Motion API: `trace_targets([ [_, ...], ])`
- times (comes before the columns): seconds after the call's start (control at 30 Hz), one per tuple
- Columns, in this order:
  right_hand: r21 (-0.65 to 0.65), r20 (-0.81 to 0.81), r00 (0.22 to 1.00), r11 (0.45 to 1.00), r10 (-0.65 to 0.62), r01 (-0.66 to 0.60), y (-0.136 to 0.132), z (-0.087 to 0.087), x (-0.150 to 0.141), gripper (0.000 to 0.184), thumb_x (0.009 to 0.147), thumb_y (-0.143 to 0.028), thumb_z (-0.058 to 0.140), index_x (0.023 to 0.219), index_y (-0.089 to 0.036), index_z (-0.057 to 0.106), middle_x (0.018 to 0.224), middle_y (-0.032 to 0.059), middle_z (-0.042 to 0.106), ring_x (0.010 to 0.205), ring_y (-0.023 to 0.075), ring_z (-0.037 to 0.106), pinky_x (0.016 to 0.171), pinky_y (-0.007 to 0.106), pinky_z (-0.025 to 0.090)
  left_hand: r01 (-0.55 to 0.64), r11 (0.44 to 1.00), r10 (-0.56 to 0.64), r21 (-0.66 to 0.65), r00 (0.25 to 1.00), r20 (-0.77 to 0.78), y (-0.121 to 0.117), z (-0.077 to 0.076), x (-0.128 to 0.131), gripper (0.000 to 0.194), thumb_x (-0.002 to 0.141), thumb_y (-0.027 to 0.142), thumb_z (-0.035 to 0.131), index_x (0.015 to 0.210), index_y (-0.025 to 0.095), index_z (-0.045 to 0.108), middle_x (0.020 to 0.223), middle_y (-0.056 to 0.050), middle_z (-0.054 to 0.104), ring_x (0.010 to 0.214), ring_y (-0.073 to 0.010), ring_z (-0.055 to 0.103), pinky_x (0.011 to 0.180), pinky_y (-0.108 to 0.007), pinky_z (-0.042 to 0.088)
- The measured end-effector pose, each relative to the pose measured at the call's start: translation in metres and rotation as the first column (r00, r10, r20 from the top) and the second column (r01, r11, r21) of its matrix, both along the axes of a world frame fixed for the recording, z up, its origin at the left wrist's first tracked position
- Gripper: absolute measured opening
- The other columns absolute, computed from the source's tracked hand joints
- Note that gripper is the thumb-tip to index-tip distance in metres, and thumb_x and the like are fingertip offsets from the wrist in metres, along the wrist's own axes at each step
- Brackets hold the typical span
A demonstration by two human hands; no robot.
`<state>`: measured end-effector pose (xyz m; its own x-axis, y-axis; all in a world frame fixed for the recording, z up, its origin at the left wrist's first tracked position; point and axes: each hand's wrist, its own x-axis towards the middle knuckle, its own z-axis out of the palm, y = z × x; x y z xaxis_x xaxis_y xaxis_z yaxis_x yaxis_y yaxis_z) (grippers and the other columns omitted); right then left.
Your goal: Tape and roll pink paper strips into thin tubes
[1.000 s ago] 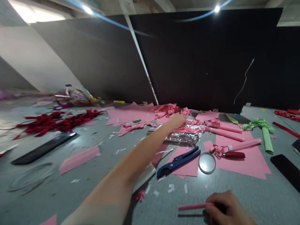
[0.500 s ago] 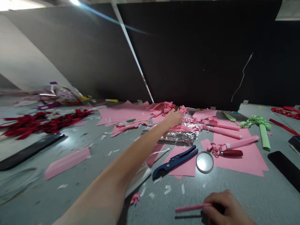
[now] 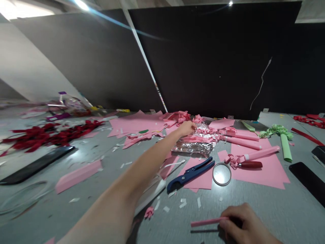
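My left hand (image 3: 187,128) is stretched far across the table, fingers curled down at the foil packaging (image 3: 194,148) that holds pink paper strips (image 3: 196,139). What its fingertips grip, if anything, is hidden. Pinched in my right hand (image 3: 242,220), low at the front, is a thin rolled pink paper stick (image 3: 205,222), held level just above the table. Between the hands lie blue-handled cutters (image 3: 190,175) and a roll of tape (image 3: 221,174). A small pink paper flower (image 3: 149,212) rests beside my left forearm.
Pink paper sheets (image 3: 266,178) lie to the right under pink tubes and a red-handled tool (image 3: 251,164). A green paper tube (image 3: 286,149) and a black phone (image 3: 308,181) are farther right. Dark red ribbon bunches (image 3: 50,135) lie left. A black panel (image 3: 215,67) rises behind.
My view has shifted slightly, so the things at left appear a little farther right. My left hand stays at the foil packaging; my right hand still holds the pink paper stick.
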<state>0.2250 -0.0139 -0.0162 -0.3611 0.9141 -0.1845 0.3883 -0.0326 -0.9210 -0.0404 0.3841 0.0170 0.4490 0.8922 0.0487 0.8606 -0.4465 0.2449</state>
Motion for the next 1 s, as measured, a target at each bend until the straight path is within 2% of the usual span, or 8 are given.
trace_targets([
  [0.1, 0.029, -0.01, 1.0, 1.0, -0.01, 0.011, -0.001, -0.001, 0.0, 0.038, 0.098, -0.042, 0.06, 0.084, -0.015, 0.081, 0.068, 0.0067, 0.072, 0.063, 0.0169, 0.058, 0.06, 0.027, 0.04, -0.026, 1.0, 0.025, 0.012, 0.995, 0.1, -0.01, 0.013, 0.003, 0.036, 0.106, 0.038, 0.071, 0.135, 0.016, 0.067, 0.135, -0.011, 0.069, 0.113, -0.0275, 0.072, 0.095, -0.047, 0.064],
  [0.23, 0.074, -0.031, 0.999, 0.996, -0.039, 0.041, -0.002, 0.002, 0.0, 0.041, 0.1, -0.047, 0.063, 0.078, -0.016, 0.079, 0.068, 0.0065, 0.072, 0.065, 0.0177, 0.059, 0.062, 0.029, 0.041, -0.064, 0.992, 0.033, 0.111, 0.966, 0.257, -0.039, 0.049, 0.007, 0.027, 0.106, 0.036, 0.071, 0.123, 0.015, 0.072, 0.124, -0.01, 0.074, 0.108, -0.0249, 0.073, 0.097, -0.046, 0.063],
  [0.3, 0.066, -0.076, 0.996, 0.996, -0.049, 0.054, -0.002, 0.005, -0.001, 0.045, 0.101, -0.05, 0.063, 0.076, -0.016, 0.078, 0.066, 0.0057, 0.07, 0.063, 0.0172, 0.058, 0.062, 0.029, 0.041, -0.086, 0.979, 0.017, 0.184, 0.936, 0.35, -0.072, 0.068, 0.008, 0.02, 0.107, 0.026, 0.063, 0.114, 0.014, 0.077, 0.118, -0.01, 0.079, 0.107, -0.0251, 0.073, 0.102, -0.043, 0.059],
  [0.4, 0.05, -0.144, 0.988, 0.996, -0.061, 0.068, -0.002, 0.009, -0.001, 0.051, 0.103, -0.051, 0.06, 0.069, -0.017, 0.074, 0.062, 0.0044, 0.067, 0.059, 0.0157, 0.056, 0.06, 0.029, 0.04, -0.075, 0.961, -0.056, 0.266, 0.89, 0.452, -0.153, 0.079, 0.007, 0.026, 0.109, 0.028, 0.056, 0.12, 0.016, 0.076, 0.12, -0.011, 0.079, 0.104, -0.0244, 0.072, 0.099, -0.042, 0.059],
  [0.53, 0.063, -0.194, 0.978, 0.994, -0.08, 0.093, -0.003, 0.01, 0.001, 0.056, 0.104, -0.055, 0.06, 0.067, -0.016, 0.074, 0.059, 0.0046, 0.066, 0.054, 0.0142, 0.052, 0.057, 0.028, 0.038, 0.133, 0.958, -0.242, 0.253, 0.849, 0.47, -0.284, 0.046, 0.008, 0.023, 0.108, 0.036, 0.057, 0.111, 0.025, 0.077, 0.108, -0.006, 0.081, 0.099, -0.0234, 0.075, 0.092, -0.039, 0.061],
  [0.63, 0.093, -0.177, 0.979, 0.988, -0.104, 0.122, -0.003, 0.012, 0.003, 0.056, 0.104, -0.058, 0.061, 0.071, -0.015, 0.077, 0.062, 0.0064, 0.07, 0.055, 0.015, 0.055, 0.057, 0.028, 0.039, 0.18, 0.957, -0.268, 0.229, 0.852, 0.449, -0.348, 0.005, 0.013, 0.021, 0.108, 0.037, 0.059, 0.115, 0.028, 0.077, 0.108, -0.008, 0.082, 0.101, -0.0259, 0.075, 0.09, -0.042, 0.059],
  [0.77, 0.121, -0.146, 0.98, 0.98, -0.138, 0.156, -0.002, 0.016, 0.004, 0.054, 0.102, -0.06, 0.063, 0.077, -0.014, 0.079, 0.067, 0.008, 0.075, 0.058, 0.0157, 0.059, 0.058, 0.028, 0.043, 0.153, 0.982, -0.187, 0.11, 0.864, 0.467, -0.362, -0.03, 0.013, 0.032, 0.111, 0.035, 0.05, 0.092, 0.025, 0.074, 0.088, -0.006, 0.078, 0.084, -0.0239, 0.072, 0.078, -0.038, 0.055],
  [1.0, 0.094, -0.133, 0.977, 0.98, -0.164, 0.177, -0.001, 0.017, 0.002, 0.04, 0.095, -0.053, 0.072, 0.099, -0.014, 0.083, 0.076, 0.0084, 0.079, 0.062, 0.017, 0.063, 0.061, 0.029, 0.046, 0.216, 0.966, -0.258, 0.142, 0.831, 0.492, -0.356, -0.038, 0.008, 0.031, 0.11, 0.032, 0.049, 0.089, 0.024, 0.07, 0.081, -0.005, 0.072, 0.076, -0.0225, 0.065, 0.073, -0.036, 0.051],
])
